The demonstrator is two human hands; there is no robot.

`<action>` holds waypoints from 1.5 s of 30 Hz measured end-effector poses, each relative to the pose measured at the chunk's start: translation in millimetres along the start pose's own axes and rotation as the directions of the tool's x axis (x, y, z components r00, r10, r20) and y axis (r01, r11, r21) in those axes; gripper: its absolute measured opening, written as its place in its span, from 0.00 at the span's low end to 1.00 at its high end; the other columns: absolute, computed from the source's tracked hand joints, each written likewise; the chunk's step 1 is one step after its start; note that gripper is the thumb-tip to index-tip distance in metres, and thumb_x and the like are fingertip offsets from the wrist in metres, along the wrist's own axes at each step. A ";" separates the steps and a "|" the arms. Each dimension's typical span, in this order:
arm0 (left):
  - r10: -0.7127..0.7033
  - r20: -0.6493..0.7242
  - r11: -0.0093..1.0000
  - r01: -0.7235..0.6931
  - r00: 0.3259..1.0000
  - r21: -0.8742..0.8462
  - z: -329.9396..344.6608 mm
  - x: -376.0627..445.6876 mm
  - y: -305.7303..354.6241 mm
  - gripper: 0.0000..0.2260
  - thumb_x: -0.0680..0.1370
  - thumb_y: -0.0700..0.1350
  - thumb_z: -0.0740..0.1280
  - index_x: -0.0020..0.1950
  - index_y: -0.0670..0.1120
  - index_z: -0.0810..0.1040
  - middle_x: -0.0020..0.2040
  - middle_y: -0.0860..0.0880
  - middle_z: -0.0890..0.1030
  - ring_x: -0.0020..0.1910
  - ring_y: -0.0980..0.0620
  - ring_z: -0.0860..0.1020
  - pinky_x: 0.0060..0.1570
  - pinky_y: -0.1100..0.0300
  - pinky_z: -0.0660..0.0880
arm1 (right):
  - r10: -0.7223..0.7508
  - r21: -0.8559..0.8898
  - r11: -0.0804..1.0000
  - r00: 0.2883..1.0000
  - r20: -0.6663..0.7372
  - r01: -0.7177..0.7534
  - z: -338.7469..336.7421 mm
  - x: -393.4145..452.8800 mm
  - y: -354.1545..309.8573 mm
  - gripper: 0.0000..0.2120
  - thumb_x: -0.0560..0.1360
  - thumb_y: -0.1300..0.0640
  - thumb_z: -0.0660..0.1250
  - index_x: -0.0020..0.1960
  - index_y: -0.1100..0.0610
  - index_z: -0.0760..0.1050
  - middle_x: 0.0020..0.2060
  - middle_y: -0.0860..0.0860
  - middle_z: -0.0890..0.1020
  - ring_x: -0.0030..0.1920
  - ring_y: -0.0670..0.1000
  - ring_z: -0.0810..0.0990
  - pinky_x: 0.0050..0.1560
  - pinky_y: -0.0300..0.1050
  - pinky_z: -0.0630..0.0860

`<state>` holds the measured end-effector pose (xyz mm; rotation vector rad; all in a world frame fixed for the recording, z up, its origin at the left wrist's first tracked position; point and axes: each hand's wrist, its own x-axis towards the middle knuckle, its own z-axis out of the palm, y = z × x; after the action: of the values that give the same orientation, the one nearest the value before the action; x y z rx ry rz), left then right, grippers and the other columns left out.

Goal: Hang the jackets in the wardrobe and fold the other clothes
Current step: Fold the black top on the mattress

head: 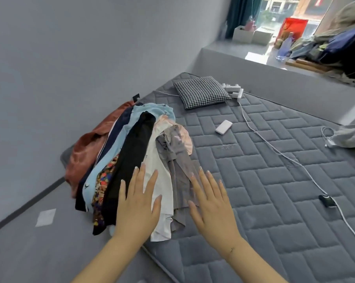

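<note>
We find the task at or near its opening stage. A pile of clothes (131,160) lies at the near left corner of the mattress (264,180), the garments overlapping in long strips and none of them folded. From left to right we note a rust-brown satin piece (87,152), a navy piece (113,131), a light blue piece (144,111), a floral print (103,184), a black garment (135,148), a white garment (160,180) and a grey garment (178,164) with a pale pink one (184,135) behind it. We cannot tell which of these are jackets.

The left hand (138,203) is held flat with fingers straight and spread, over the black and white garments; it grasps nothing. The right hand (211,203) is likewise flat and spread, over the edge of the grey garment and the bare mattress, holding nothing. Whether either palm presses on the cloth or hovers above it cannot be settled from this view.

No wardrobe or hanger is in view. No folded stack appears on the mattress. In our judgement, all sorting, hanging and folding is outstanding.

Also on the mattress: a houndstooth cushion (201,94), a white power strip (233,90) with its cable (274,148), and a small white device (223,127).
</note>
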<state>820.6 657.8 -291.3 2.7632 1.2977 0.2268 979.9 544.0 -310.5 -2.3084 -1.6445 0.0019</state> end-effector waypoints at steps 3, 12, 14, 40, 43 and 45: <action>0.027 0.120 1.000 -0.025 0.992 -0.015 64.1 53.6 -14.9 0.29 0.82 0.53 0.59 0.80 0.52 0.52 0.80 0.45 0.45 0.79 0.46 0.46 0.76 0.43 0.50 | 0.058 -0.005 0.998 0.998 0.039 -0.058 48.3 31.0 24.5 0.31 0.78 0.50 0.66 0.77 0.55 0.61 0.77 0.53 0.61 0.76 0.57 0.61 0.72 0.55 0.54; 0.025 0.378 0.887 0.154 0.926 -0.435 270.8 212.5 -79.4 0.24 0.83 0.50 0.59 0.78 0.51 0.58 0.79 0.51 0.56 0.77 0.52 0.57 0.75 0.55 0.60 | 0.260 -0.047 0.966 0.951 0.165 -0.256 240.9 135.6 70.3 0.31 0.73 0.55 0.72 0.74 0.57 0.67 0.74 0.55 0.67 0.73 0.59 0.67 0.71 0.57 0.64; 0.043 0.349 0.839 0.156 0.936 -0.521 305.8 247.6 -91.7 0.23 0.82 0.48 0.61 0.76 0.49 0.61 0.77 0.51 0.62 0.75 0.52 0.61 0.73 0.55 0.63 | 0.312 -0.017 0.949 0.931 0.190 -0.315 280.2 153.0 77.1 0.31 0.74 0.56 0.72 0.74 0.58 0.67 0.74 0.56 0.66 0.73 0.60 0.67 0.70 0.59 0.65; -0.283 0.185 0.800 0.339 0.941 -0.495 347.3 386.7 -244.7 0.06 0.82 0.42 0.63 0.55 0.42 0.78 0.53 0.45 0.80 0.54 0.48 0.77 0.52 0.61 0.70 | 0.320 0.302 0.853 0.883 0.342 -0.426 360.1 253.2 43.3 0.25 0.82 0.53 0.59 0.77 0.54 0.59 0.77 0.48 0.57 0.77 0.49 0.55 0.76 0.48 0.55; -0.021 0.193 0.618 0.165 0.981 -0.769 306.9 364.9 -208.6 0.05 0.79 0.37 0.66 0.46 0.46 0.78 0.42 0.51 0.80 0.43 0.59 0.76 0.47 0.67 0.71 | 0.454 0.536 0.607 0.809 0.373 -0.587 346.4 252.0 38.8 0.18 0.82 0.55 0.60 0.71 0.54 0.70 0.70 0.46 0.70 0.71 0.45 0.67 0.72 0.43 0.63; 0.199 0.301 0.482 0.174 0.933 -0.859 285.9 332.4 -176.1 0.09 0.78 0.35 0.67 0.43 0.48 0.77 0.39 0.55 0.79 0.40 0.63 0.75 0.46 0.68 0.71 | 0.589 0.703 0.215 0.664 0.460 -0.678 332.2 256.5 37.9 0.12 0.82 0.54 0.59 0.62 0.52 0.77 0.61 0.45 0.79 0.61 0.42 0.76 0.62 0.41 0.72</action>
<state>944.5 1023.3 -563.9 1.7720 0.7150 0.2652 1044.0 851.2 -591.7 -1.9231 -0.3059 0.9124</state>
